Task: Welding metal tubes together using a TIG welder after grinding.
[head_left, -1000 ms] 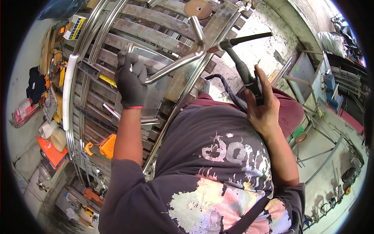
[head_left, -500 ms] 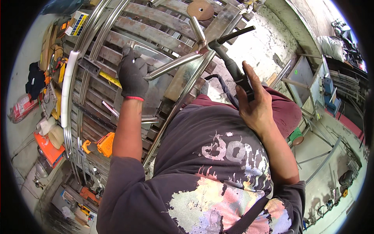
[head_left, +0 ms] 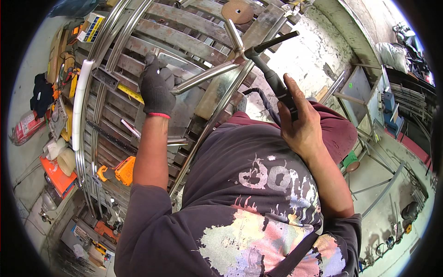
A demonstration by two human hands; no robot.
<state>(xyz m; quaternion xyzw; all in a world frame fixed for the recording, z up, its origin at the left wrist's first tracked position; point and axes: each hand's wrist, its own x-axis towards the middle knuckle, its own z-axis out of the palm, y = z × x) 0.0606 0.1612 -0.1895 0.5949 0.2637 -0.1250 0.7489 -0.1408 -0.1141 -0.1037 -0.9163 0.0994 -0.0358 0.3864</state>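
**Two hands on a tube joint over a slatted steel bench**

Two hands worked at the far side of the grey slatted steel workbench (head_left: 194, 39). The left hand (head_left: 157, 87), in a dark knitted glove with a red cuff, was closed around the near end of a shiny stainless steel tube (head_left: 205, 76) that ran up and to the right. At its far end this tube met a second short shiny tube (head_left: 234, 34), the two forming an angled joint above the slats. The bare right hand (head_left: 302, 124) was wrapped around the black handle of a welding torch (head_left: 272, 76), thumb stretched along the grip, and the dark nozzle of the torch sat just beside the joint. A black hose ran from the torch back toward the person's dark printed shirt (head_left: 240, 203).

On the bench left of the gloved hand lay a yellow measuring tape strip (head_left: 130, 93) and a dark flat steel bar (head_left: 106, 78). A round rusty brown grinding disc (head_left: 237, 11) rested at the far edge. Curved polished steel tubes (head_left: 85, 138) arced along the bench's left side, with an orange power tool (head_left: 123, 170) near them. A red canister (head_left: 27, 128) lay on the floor at far left.
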